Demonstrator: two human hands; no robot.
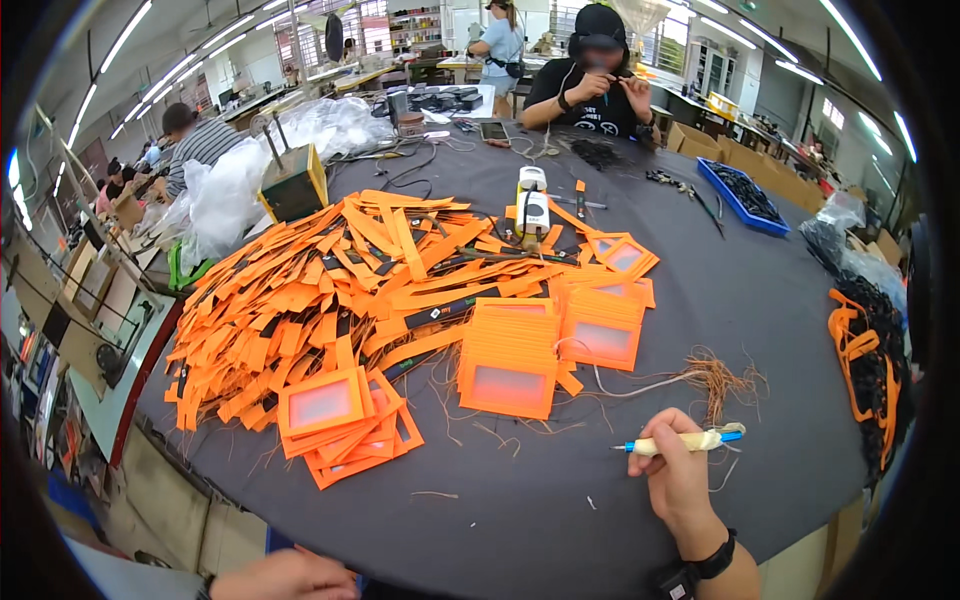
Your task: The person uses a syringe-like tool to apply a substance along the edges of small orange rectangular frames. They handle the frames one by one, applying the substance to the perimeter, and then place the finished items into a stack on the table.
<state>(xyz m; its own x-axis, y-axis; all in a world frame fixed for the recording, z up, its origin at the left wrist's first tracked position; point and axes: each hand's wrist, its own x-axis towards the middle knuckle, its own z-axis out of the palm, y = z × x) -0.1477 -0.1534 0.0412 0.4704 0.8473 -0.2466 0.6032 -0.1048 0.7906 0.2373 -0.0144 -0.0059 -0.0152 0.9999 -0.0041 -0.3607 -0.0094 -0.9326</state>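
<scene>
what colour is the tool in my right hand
The tool is pale yellow, blue near both ends; head view.

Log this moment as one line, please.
left hand: near table edge; right hand: holds pen tool; orange strips: heaped; orange frames: stacked; thread: tangled

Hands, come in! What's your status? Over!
Right hand gripping pale-yellow, blue-ended pen-like tool, thin tip pointing left. Left hand low at picture's edge, grip unclear. Just beyond tool: loose brownish-orange thread tangle. Over.
</scene>
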